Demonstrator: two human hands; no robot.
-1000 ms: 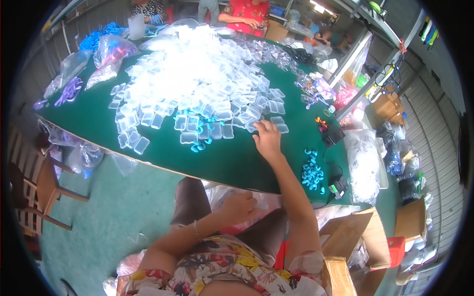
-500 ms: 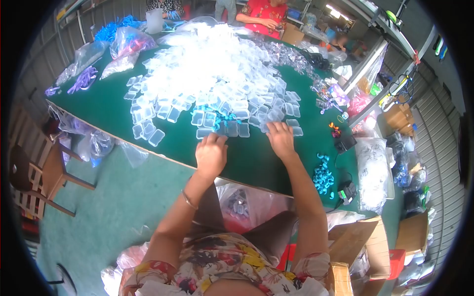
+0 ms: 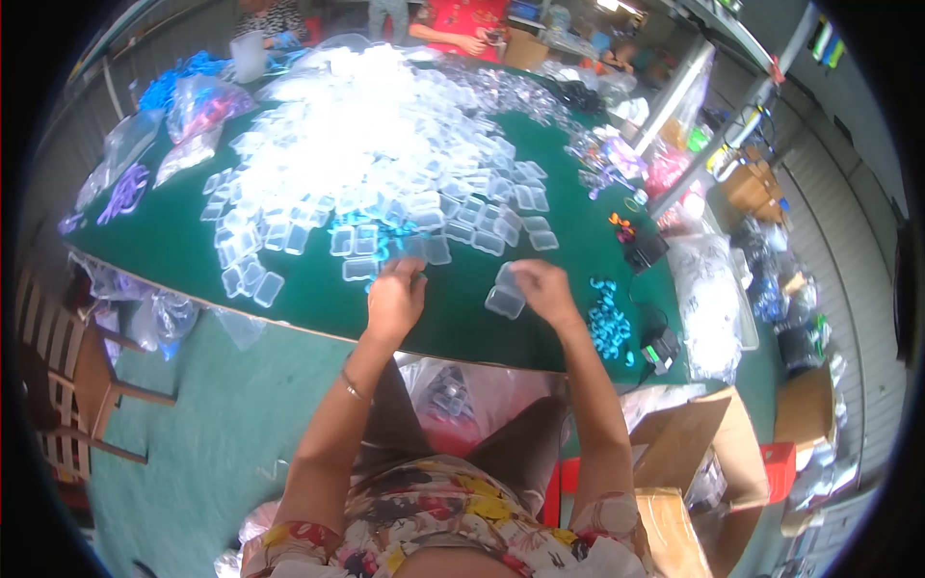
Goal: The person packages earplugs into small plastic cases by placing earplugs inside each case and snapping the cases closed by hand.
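Observation:
Between my thumb and fingers, my right hand (image 3: 541, 289) grips an open clear plastic case (image 3: 505, 301) above the green table (image 3: 453, 332). My left hand (image 3: 396, 297) is at the near edge of the clear cases, its fingers closed by the small blue pieces (image 3: 390, 234); what they hold, if anything, is hidden. A large heap of clear cases (image 3: 318, 164) spreads across the table beyond both hands. More blue pieces (image 3: 608, 323) lie in a pile to the right of my right hand.
Orange pieces (image 3: 621, 227) and a black box (image 3: 646, 252) lie at the right, near a stuffed clear bag (image 3: 705, 303). Cardboard boxes (image 3: 665, 525) stand below right. Across the table is a person in red (image 3: 461, 21); another sits further left.
My right hand has drawn a clear case from the heap toward me. My left hand rose from my lap to the near cases and stays there. The whole view has shifted.

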